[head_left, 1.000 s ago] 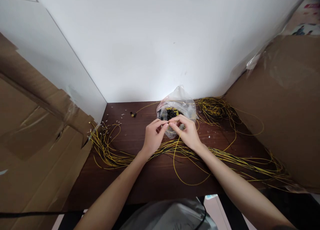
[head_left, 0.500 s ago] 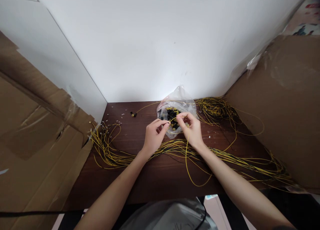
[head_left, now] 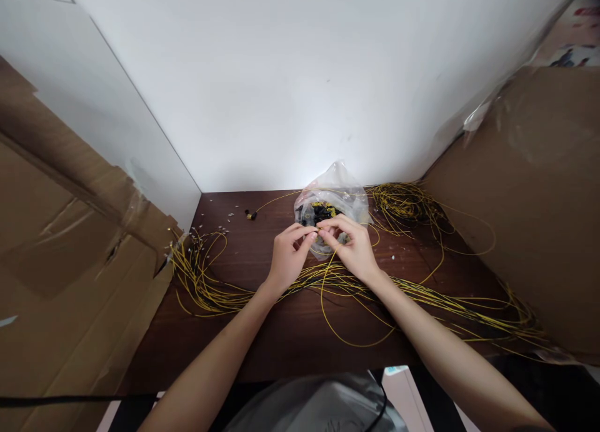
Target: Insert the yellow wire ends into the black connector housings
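Observation:
My left hand (head_left: 289, 252) is closed in a pinch on a small dark piece, mostly hidden by the fingertips. My right hand (head_left: 350, 244) pinches a thin yellow wire (head_left: 322, 294), which hangs from the fingers in a wide loop over the table. The two sets of fingertips meet or nearly meet. Just behind them lies an open clear plastic bag (head_left: 344, 182) with many small black and yellow pieces (head_left: 323, 212) inside. Beneath both wrists, a long bundle of yellow and black wires (head_left: 225, 294) runs across the table.
A tangled coil of yellow wire (head_left: 403, 200) lies at the back right. One wire ends in a small black and yellow piece (head_left: 252, 216) at the back left. Tiny pale bits (head_left: 229, 215) dot the dark table (head_left: 276, 344). Cardboard (head_left: 70, 244) flanks the left, more cardboard (head_left: 529, 219) the right.
My right hand has moved left, bringing its wire up to my left fingertips. The hanging wire loop has shifted left too. My left hand stays in place.

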A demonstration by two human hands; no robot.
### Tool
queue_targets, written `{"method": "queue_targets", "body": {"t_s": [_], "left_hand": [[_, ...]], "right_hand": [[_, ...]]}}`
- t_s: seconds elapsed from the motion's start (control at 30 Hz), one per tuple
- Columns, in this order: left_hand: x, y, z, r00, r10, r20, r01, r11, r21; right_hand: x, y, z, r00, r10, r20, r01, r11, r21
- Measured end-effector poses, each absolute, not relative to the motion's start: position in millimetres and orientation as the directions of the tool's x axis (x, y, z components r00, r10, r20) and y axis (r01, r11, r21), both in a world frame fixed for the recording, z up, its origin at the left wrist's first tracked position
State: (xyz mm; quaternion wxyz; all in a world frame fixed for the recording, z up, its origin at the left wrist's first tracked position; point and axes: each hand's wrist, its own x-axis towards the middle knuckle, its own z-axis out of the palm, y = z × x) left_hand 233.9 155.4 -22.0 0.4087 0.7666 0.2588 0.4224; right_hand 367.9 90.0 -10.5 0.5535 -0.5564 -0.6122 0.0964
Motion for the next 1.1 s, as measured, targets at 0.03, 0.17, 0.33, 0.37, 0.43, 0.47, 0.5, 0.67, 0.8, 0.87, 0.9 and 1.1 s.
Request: {"method": "queue_targets", "body": {"t_s": [0.03,0.17,0.33,0.37,0.43,0.47,0.5,0.67,0.8,0.87,0.9,1.1], "left_hand": [[233.8,155.6,-22.3,0.509,0.740,0.439,0.049,-0.534,0.844],[233.7,155.6,-23.1,0.511,0.732,0.451,0.043,-0.546,0.837],[234.0,154.7,-22.4,0.515,0.737,0.438,0.052,-0.537,0.842],[234.0,154.4,-22.1,0.518,0.737,0.434,0.053,-0.534,0.844],[234.0,154.0,-21.4,0.519,0.739,0.429,0.052,-0.529,0.847],[234.0,153.7,-21.1,0.517,0.741,0.428,0.051,-0.526,0.849],[234.0,153.5,-20.8,0.516,0.743,0.426,0.051,-0.523,0.851],[234.3,153.4,-21.1,0.520,0.745,0.418,0.062,-0.520,0.852],[234.1,154.5,-23.1,0.519,0.747,0.415,0.074,-0.523,0.849],[233.9,155.0,-24.1,0.514,0.750,0.416,0.079,-0.525,0.848],[233.8,155.2,-24.4,0.514,0.750,0.417,0.080,-0.526,0.847],[233.6,155.5,-23.5,0.522,0.738,0.427,0.087,-0.544,0.835]], "right_hand": [[368.0,90.0,-10.3,0.226,0.786,0.576,0.578,0.368,-0.729],[368.1,89.6,-9.1,0.216,0.780,0.588,0.592,0.374,-0.714],[366.4,88.8,-7.7,0.271,0.763,0.586,0.608,0.337,-0.719],[366.3,88.7,-7.5,0.293,0.758,0.582,0.610,0.321,-0.724],[366.7,88.6,-7.5,0.354,0.736,0.577,0.612,0.284,-0.738],[367.4,88.7,-7.7,0.395,0.715,0.577,0.609,0.267,-0.747],[368.5,88.8,-8.1,0.438,0.690,0.576,0.599,0.253,-0.759],[374.7,90.3,-11.2,0.599,0.608,0.521,0.500,0.224,-0.836],[374.9,91.9,-11.6,0.598,0.622,0.505,0.446,0.266,-0.855],[373.5,92.2,-10.4,0.577,0.627,0.524,0.421,0.322,-0.848],[372.7,92.1,-9.5,0.564,0.630,0.534,0.413,0.344,-0.843],[369.5,89.4,-6.6,0.391,0.716,0.578,0.498,0.364,-0.787]]}}
